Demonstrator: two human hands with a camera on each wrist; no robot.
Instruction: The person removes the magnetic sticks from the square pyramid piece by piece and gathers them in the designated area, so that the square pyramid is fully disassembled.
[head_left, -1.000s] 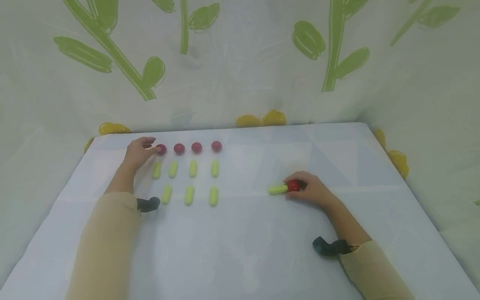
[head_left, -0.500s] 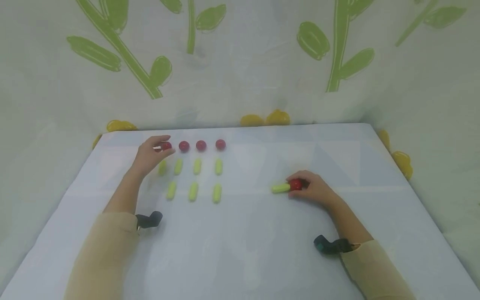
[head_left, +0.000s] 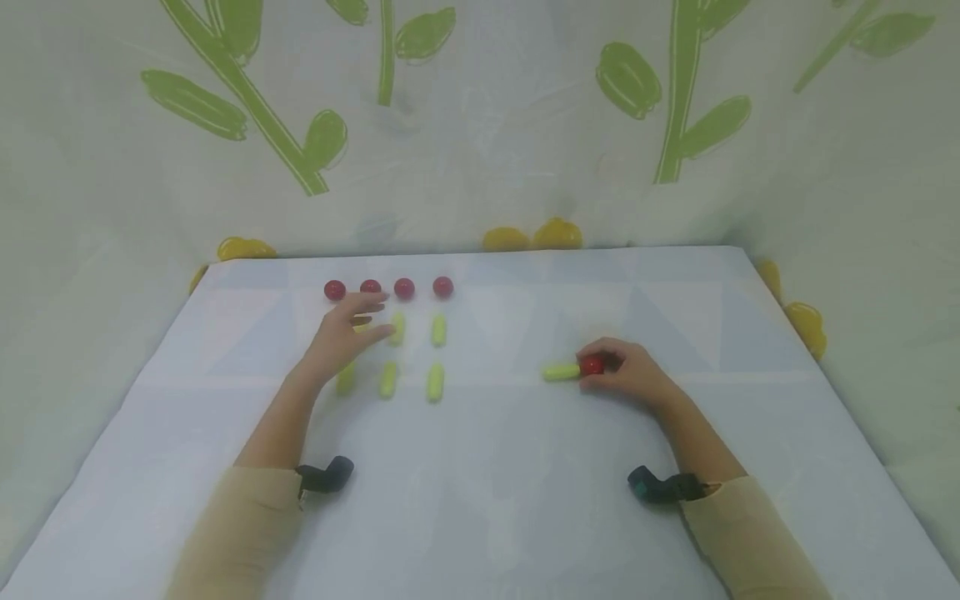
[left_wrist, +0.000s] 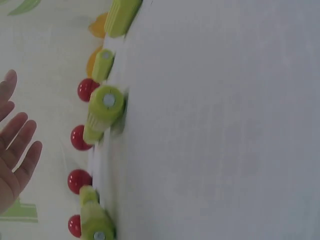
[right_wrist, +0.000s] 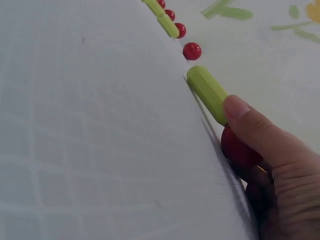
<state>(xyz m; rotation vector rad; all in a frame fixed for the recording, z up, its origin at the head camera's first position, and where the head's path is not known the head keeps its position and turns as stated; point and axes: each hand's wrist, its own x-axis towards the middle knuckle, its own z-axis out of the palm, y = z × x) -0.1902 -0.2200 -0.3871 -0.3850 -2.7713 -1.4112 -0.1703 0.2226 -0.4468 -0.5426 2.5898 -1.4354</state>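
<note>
My right hand (head_left: 628,375) holds a red ball (head_left: 592,366) between thumb and fingers on the right half of the table. A light green rod (head_left: 561,372) lies end-on against that ball, pointing left. In the right wrist view, the thumb (right_wrist: 257,127) covers part of the red ball (right_wrist: 239,147). Above the green rods on the left hovers my left hand (head_left: 339,340), fingers spread and holding nothing. It partly hides some rods. Behind it several red balls (head_left: 404,288) stand in a row. The left wrist view shows a silvery disc on the end of a rod (left_wrist: 106,106).
Two rows of light green rods, a back row (head_left: 438,330) and a front row (head_left: 435,382), lie before the balls. The white table (head_left: 480,483) meets a pale wall (head_left: 495,150) with painted green plants at its back edge.
The left hand has let go of the leftmost red ball, which stays in its row, and has moved right and nearer over the rods. The right hand keeps its hold.
</note>
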